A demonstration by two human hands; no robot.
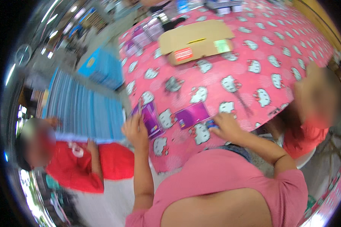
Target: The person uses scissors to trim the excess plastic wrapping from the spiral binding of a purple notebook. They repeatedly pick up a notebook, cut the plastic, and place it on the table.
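On the pink tablecloth lie flat purple cards or packets. My left hand (135,129) is closed at the left edge of a purple packet (152,120), fingertips overlapping its edge; another purple piece shows partly beneath. A second purple card (192,115) lies flat and slightly tilted between my two hands. Right of it, my right hand (228,128) has its fingers bent down over a small blue item (211,124), mostly covered by the fingertips, so its kind is unclear.
A brown cardboard box (197,39) with red and green labels sits farther back. Clear-wrapped purple packs (140,36) stand at the far left edge. Left of the table is a long row of blue sheets (83,106). People in red sit left and right.
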